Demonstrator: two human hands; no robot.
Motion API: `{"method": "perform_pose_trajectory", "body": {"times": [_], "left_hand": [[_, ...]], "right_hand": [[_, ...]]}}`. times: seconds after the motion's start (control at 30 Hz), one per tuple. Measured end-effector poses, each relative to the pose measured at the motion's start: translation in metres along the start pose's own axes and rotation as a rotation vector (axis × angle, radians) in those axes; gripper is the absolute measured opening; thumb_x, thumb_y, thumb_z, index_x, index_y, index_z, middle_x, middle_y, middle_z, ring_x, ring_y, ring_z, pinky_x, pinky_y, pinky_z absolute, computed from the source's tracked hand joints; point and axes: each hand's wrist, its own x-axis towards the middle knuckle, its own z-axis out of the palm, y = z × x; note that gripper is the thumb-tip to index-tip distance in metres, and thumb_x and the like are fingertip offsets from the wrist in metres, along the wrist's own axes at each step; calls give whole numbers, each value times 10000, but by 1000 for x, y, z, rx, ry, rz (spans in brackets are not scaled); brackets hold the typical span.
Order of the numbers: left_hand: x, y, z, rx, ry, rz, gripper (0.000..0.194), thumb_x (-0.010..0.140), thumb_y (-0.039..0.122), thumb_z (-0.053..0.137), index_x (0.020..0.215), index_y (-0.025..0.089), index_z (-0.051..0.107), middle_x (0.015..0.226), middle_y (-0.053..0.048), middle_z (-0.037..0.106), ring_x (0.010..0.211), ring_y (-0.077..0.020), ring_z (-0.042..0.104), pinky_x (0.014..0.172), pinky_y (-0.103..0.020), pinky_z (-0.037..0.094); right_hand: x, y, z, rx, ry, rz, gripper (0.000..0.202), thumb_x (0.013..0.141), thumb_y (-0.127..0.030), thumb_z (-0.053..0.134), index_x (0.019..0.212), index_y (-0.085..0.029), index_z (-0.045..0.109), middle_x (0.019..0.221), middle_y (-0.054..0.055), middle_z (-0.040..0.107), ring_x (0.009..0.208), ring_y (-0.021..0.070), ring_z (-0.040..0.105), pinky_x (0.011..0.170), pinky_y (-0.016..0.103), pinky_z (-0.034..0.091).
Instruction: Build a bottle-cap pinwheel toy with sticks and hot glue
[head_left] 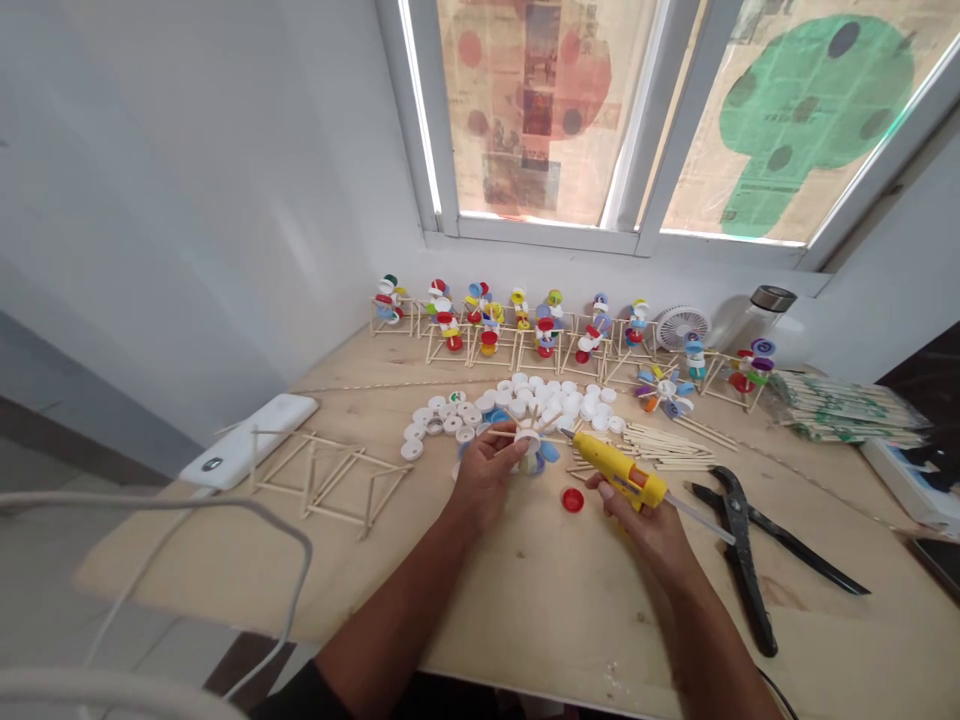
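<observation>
Between the fingers of my left hand is a bottle-cap wheel, a white cap with thin wooden sticks radiating from it and blue caps at its lower side. My right hand grips a yellow hot glue gun, its nozzle pointing left, close to the wheel; whether they touch I cannot tell. A clear glue stick sticks out of the gun's back. On the table between my hands lies a red bottle cap. Loose white caps are heaped just behind the wheel.
Stick frames stand at left by a white power bank. Finished cap wheels on frames line the back wall. At right lie loose sticks, black pliers and bagged sticks. A white cable crosses the lower left.
</observation>
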Motion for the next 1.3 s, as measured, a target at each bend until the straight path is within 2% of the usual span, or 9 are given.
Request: {"method": "perform_pose_trajectory", "body": {"times": [0.3, 0.5, 0.9, 1.07, 1.3], "left_hand": [[0, 0, -2, 14, 19, 9, 373, 493, 207, 851, 794, 169, 634, 717, 7, 676, 670, -127, 621, 642, -239, 469], [-1, 1, -1, 25, 23, 19, 366, 498, 219, 851, 788, 174, 632, 719, 9, 669, 662, -116, 616, 623, -222, 469], [-3, 2, 0, 128, 4, 57, 344, 540, 215, 832, 820, 172, 636, 734, 11, 673, 651, -115, 607, 619, -211, 452], [-6, 5, 1, 212, 5, 77, 335, 546, 237, 830, 809, 179, 629, 715, 6, 669, 672, -145, 625, 622, -229, 462], [-6, 7, 1, 270, -11, 74, 342, 548, 255, 830, 814, 187, 625, 717, 17, 663, 673, -140, 623, 658, -240, 473]], "right_hand": [[-1, 4, 1, -52, -33, -4, 418, 742, -548, 633, 938, -185, 701, 955, 86, 712, 781, 212, 635, 715, 315, 514], [0, 1, 1, -59, -75, -21, 375, 763, -528, 621, 900, -190, 708, 936, 79, 711, 812, 217, 640, 720, 312, 517], [0, 0, 2, -66, -22, -23, 394, 747, -543, 628, 918, -199, 714, 874, 69, 713, 734, 214, 634, 685, 323, 529], [0, 0, 1, -87, -38, -27, 381, 757, -535, 621, 918, -200, 704, 873, 62, 709, 748, 208, 631, 697, 313, 524], [-1, -2, 5, -87, -37, -45, 373, 747, -527, 637, 866, -176, 676, 869, 76, 696, 734, 212, 613, 665, 312, 510]]}}
